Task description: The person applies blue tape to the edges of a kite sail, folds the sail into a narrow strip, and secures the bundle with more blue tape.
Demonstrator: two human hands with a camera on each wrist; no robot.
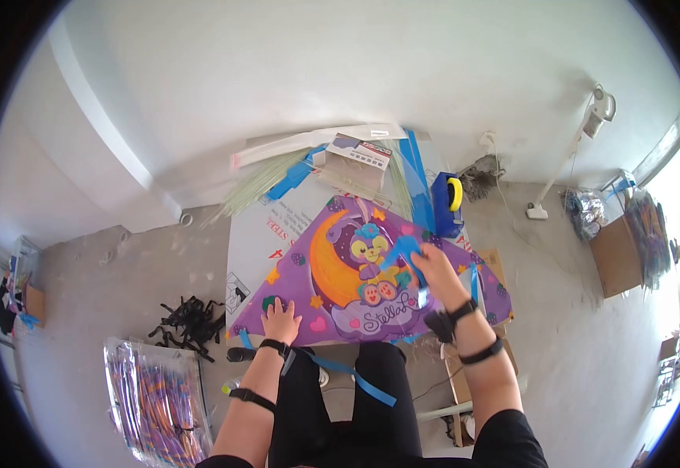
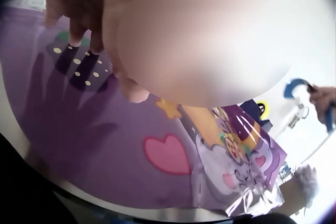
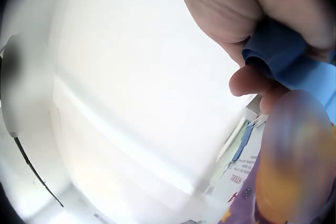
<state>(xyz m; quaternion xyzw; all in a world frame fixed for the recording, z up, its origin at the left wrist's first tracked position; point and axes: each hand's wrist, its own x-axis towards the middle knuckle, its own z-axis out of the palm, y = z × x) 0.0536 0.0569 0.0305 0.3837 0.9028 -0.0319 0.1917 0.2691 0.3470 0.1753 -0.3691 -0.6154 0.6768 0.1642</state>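
A purple kite-shaped sheet (image 1: 309,269) with a cartoon rabbit on a yellow moon lies spread over the table. My left hand (image 1: 280,321) rests near its lower left corner, fingers spread beside a printed strawberry. The left wrist view has that hand's fingertips (image 2: 94,45) at the dark berry print and a pink heart (image 2: 167,154) below. Above the sheet's right half, my right hand (image 1: 436,274) grips a blue strip (image 1: 404,248), which curves out to the left. Up close in the right wrist view, the blue strip (image 3: 283,50) is folded between fingers and thumb.
A blue tape dispenser (image 1: 448,210) with a yellow roll stands at the table's right edge. Behind the sheet are an opened cardboard box (image 1: 355,160) and thin pale rods (image 1: 266,175). Black straps (image 1: 188,324) and a clear bag of colourful pieces (image 1: 157,402) lie on the floor at left.
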